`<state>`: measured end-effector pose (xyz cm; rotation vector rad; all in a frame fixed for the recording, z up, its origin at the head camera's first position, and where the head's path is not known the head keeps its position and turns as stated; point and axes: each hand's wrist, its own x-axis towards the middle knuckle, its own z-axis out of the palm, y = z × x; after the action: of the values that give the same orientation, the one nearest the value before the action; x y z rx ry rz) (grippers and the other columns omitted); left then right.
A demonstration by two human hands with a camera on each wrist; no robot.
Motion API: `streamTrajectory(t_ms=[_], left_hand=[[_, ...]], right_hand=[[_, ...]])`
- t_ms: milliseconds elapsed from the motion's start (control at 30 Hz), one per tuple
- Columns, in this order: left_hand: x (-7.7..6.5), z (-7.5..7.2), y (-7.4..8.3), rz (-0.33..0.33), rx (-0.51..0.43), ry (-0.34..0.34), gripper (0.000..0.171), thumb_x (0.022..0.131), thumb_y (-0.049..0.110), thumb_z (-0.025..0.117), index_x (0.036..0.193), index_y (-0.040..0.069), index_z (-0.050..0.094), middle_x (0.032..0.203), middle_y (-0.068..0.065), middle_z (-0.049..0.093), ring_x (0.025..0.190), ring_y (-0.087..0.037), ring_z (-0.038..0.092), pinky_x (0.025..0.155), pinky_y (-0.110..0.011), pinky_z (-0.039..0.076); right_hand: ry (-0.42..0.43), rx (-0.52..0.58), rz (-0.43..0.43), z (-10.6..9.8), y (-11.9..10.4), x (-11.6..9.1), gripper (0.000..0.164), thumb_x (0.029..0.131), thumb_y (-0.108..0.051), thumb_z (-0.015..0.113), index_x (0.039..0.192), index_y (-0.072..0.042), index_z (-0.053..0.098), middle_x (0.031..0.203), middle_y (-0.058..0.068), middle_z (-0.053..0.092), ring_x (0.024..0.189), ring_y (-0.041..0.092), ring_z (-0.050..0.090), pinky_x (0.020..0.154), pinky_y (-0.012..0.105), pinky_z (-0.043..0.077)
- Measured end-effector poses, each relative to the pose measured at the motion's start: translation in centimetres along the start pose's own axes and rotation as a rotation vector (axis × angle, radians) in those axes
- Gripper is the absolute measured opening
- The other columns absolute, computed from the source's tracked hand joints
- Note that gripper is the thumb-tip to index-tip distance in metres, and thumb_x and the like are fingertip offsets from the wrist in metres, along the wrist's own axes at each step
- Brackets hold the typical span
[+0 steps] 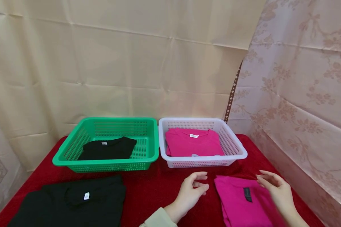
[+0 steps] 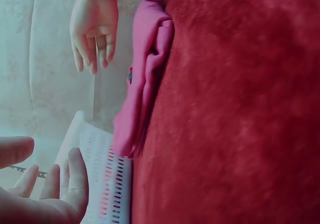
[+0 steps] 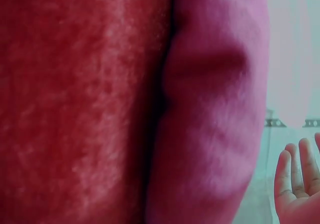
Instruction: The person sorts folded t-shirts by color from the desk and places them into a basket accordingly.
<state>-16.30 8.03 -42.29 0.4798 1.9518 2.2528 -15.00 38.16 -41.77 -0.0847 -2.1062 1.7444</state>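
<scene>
A folded bright pink shirt (image 1: 236, 201) with a dark neck label lies on the red cloth at the front right. To its left, my left hand (image 1: 188, 195) hovers with loosely bent fingers and nothing in them. My right hand (image 1: 277, 192) is over the shirt's right side, fingers bent and holding nothing. From the left wrist, the shirt (image 2: 145, 79) appears edge-on as a thick folded stack, with the right hand (image 2: 95, 29) apart from it. In the right wrist view the shirt's side (image 3: 210, 109) fills the middle, and right-hand fingers (image 3: 284, 176) show at the lower right.
Behind the shirt stands a white basket (image 1: 207, 158) containing another folded pink shirt (image 1: 194, 143). Beside it, a green basket (image 1: 105, 163) holds a folded black garment (image 1: 108, 149). A larger folded black garment (image 1: 74, 205) lies front left. Curtains (image 1: 130, 63) hang behind the table.
</scene>
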Motion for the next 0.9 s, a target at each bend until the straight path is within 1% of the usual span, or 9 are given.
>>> streamTrajectory(t_ms=[67,167,300,433,567,600,733,800,900], left_hand=[[0.0,0.0,-0.3,-0.017,-0.010,-0.001,0.037,0.087,-0.003,0.065,0.124,-0.002,0.062,0.118,-0.021,0.065,0.082,-0.015,0.064,0.070,-0.033,0.060],[-0.2,0.2,-0.6,-0.045,-0.027,-0.009,0.037,0.088,-0.003,0.065,0.125,-0.004,0.061,0.118,-0.019,0.064,0.083,-0.018,0.065,0.070,-0.035,0.061],[-0.6,0.7,-0.9,-0.112,-0.070,-0.023,0.038,0.089,-0.002,0.064,0.126,-0.005,0.059,0.119,-0.016,0.063,0.088,-0.019,0.065,0.072,-0.036,0.061],[-1.0,1.3,-1.2,-0.175,-0.112,-0.035,0.038,0.090,-0.001,0.063,0.127,-0.006,0.058,0.121,-0.017,0.062,0.092,-0.016,0.064,0.074,-0.041,0.061],[-1.3,1.8,-1.4,-0.202,-0.113,-0.062,0.039,0.091,0.002,0.063,0.128,-0.006,0.057,0.124,-0.018,0.060,0.097,-0.015,0.064,0.076,-0.041,0.061],[-1.4,1.9,-1.4,-0.205,-0.112,-0.069,0.039,0.091,0.002,0.063,0.129,-0.006,0.056,0.125,-0.018,0.059,0.098,-0.015,0.064,0.076,-0.042,0.061],[-1.5,2.3,-1.7,-0.232,-0.127,-0.079,0.039,0.092,0.004,0.064,0.129,-0.006,0.056,0.128,-0.019,0.057,0.098,-0.015,0.064,0.078,-0.043,0.061],[-1.6,2.4,-1.8,-0.249,-0.139,-0.079,0.039,0.092,0.004,0.063,0.129,-0.006,0.055,0.129,-0.020,0.056,0.097,-0.016,0.063,0.079,-0.044,0.061],[-1.6,2.6,-2.0,-0.271,-0.160,-0.076,0.039,0.092,0.004,0.063,0.130,-0.006,0.055,0.129,-0.021,0.054,0.099,-0.017,0.061,0.078,-0.045,0.061]], right_hand=[[0.019,0.021,0.006,-0.4,0.0,-0.1,0.037,0.091,0.003,0.066,0.098,-0.033,0.072,0.084,-0.018,0.074,0.074,-0.003,0.070,0.065,0.013,0.055],[0.050,0.030,0.019,-1.2,0.1,-0.4,0.036,0.091,0.002,0.066,0.099,-0.033,0.072,0.084,-0.018,0.074,0.075,-0.004,0.070,0.065,0.013,0.055],[0.085,-0.018,0.068,-2.4,0.5,-0.8,0.036,0.091,-0.001,0.068,0.098,-0.036,0.072,0.082,-0.022,0.073,0.074,-0.007,0.068,0.065,0.011,0.054],[0.104,-0.071,0.126,-3.2,1.1,-1.2,0.037,0.090,-0.003,0.070,0.094,-0.039,0.073,0.079,-0.028,0.071,0.076,-0.013,0.065,0.066,0.007,0.049],[0.113,-0.032,0.168,-3.6,1.7,-1.3,0.038,0.089,-0.002,0.071,0.091,-0.040,0.074,0.077,-0.028,0.071,0.076,-0.015,0.064,0.067,0.004,0.046],[0.111,-0.007,0.184,-3.8,1.9,-1.3,0.038,0.089,-0.002,0.071,0.090,-0.040,0.074,0.077,-0.027,0.071,0.076,-0.015,0.064,0.066,0.005,0.047],[0.069,0.040,0.253,-4.3,2.5,-1.3,0.039,0.091,-0.003,0.069,0.087,-0.042,0.072,0.079,-0.026,0.071,0.076,-0.014,0.064,0.065,0.008,0.050],[0.037,0.089,0.264,-4.6,2.8,-1.2,0.042,0.092,-0.001,0.065,0.087,-0.042,0.072,0.082,-0.024,0.072,0.077,-0.012,0.065,0.065,0.010,0.051],[-0.004,0.176,0.254,-5.0,3.3,-1.2,0.047,0.095,0.005,0.056,0.088,-0.039,0.073,0.084,-0.019,0.074,0.079,-0.009,0.067,0.067,0.012,0.053]])
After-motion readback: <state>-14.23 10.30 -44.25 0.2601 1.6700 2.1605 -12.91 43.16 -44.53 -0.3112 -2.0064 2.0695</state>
